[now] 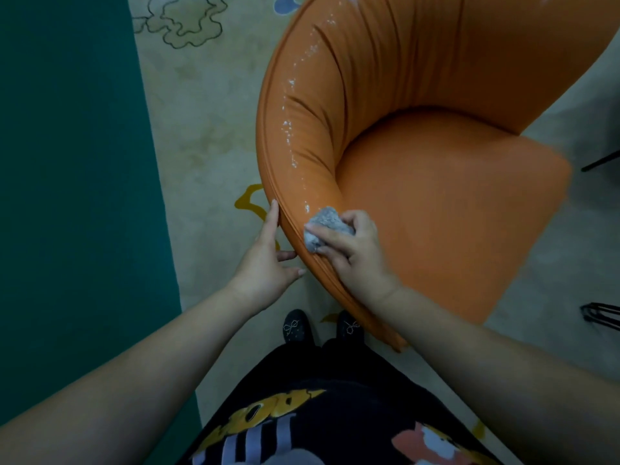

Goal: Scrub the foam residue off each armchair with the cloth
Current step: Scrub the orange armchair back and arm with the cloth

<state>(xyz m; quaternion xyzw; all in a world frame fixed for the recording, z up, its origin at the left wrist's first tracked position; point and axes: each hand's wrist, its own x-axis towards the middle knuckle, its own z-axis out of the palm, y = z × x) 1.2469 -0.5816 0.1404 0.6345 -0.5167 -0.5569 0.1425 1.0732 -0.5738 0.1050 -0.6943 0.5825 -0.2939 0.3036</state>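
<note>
An orange armchair (436, 182) with a curved back fills the upper right of the head view. White foam residue (292, 125) runs in a speckled line along the top of its rounded armrest. My right hand (352, 250) grips a bunched grey cloth (323, 226) and presses it on the near end of the armrest, just below the last foam spots. My left hand (268, 260) rests on the outer side of the armrest with straight fingers, the index finger lying along the piped edge.
The chair stands on a beige patterned rug (201, 129). A dark green surface (73, 162) borders the rug on the left. Thin black legs of other furniture (600, 313) show at the right edge. My black shoes (297, 327) are close to the chair's base.
</note>
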